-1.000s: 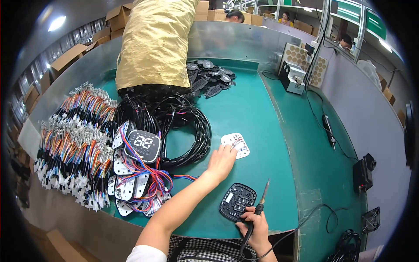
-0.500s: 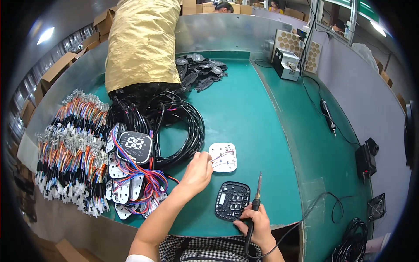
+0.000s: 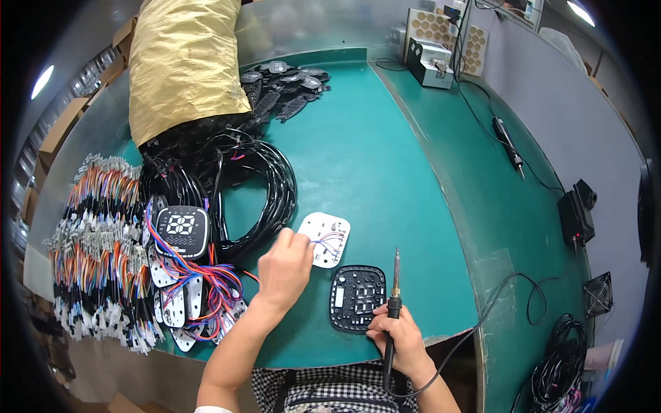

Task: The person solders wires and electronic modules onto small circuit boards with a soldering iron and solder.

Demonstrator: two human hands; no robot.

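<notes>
My left hand (image 3: 286,268) is closed at the left side of a white circuit board (image 3: 323,239). Thin blue and orange wires (image 3: 326,241) run across the board toward its fingers; the fingertips are partly hidden. In my right hand (image 3: 403,337) is a soldering iron (image 3: 392,310), held upright with its bare tip (image 3: 396,258) pointing away from me. A black plastic display housing (image 3: 357,298) lies face down just left of that hand, whose fingertips are near its lower right edge.
Left are bundled coloured wire leads (image 3: 103,255), and wired panels with a black digit display (image 3: 182,232) on top. Behind lie coiled black cables (image 3: 282,186), a gold sack (image 3: 186,69) and black housings (image 3: 286,86). An electric screwdriver (image 3: 508,144) hangs right, near a small fan (image 3: 597,294).
My view has shifted, so most things sit further left in the picture. The white board has turned slightly clockwise by my left hand. My right hand still holds the soldering iron.
</notes>
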